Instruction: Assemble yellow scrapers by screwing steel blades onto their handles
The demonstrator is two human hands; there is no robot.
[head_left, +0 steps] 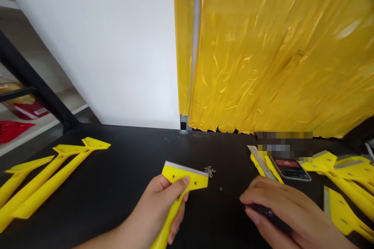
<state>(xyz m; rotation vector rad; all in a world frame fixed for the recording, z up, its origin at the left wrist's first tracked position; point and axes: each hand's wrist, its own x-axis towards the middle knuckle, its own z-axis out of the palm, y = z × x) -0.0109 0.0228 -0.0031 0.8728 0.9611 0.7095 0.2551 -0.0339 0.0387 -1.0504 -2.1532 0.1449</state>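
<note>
My left hand (pixel 163 198) is wrapped round a yellow scraper (pixel 187 177), its thumb pressed on the wide head. A pale strip runs along the head's top edge, and two holes show in its face. Just right of the head lies a small heap of screws and nuts (pixel 209 171), with one loose nut (pixel 221 189) nearer me. My right hand (pixel 274 206) is closed round a dark tool (pixel 264 211), which is partly hidden by the fingers and the dim table surface. The two hands are apart.
Several yellow scrapers (pixel 58 171) lie at the left on the black table (pixel 140 144). At the right are more scrapers (pixel 344 171), pale strips with yellow pieces (pixel 263 163) and a phone (pixel 290 169). A yellow plastic curtain (pixel 263 54) hangs behind, beside a white panel (pixel 125 46).
</note>
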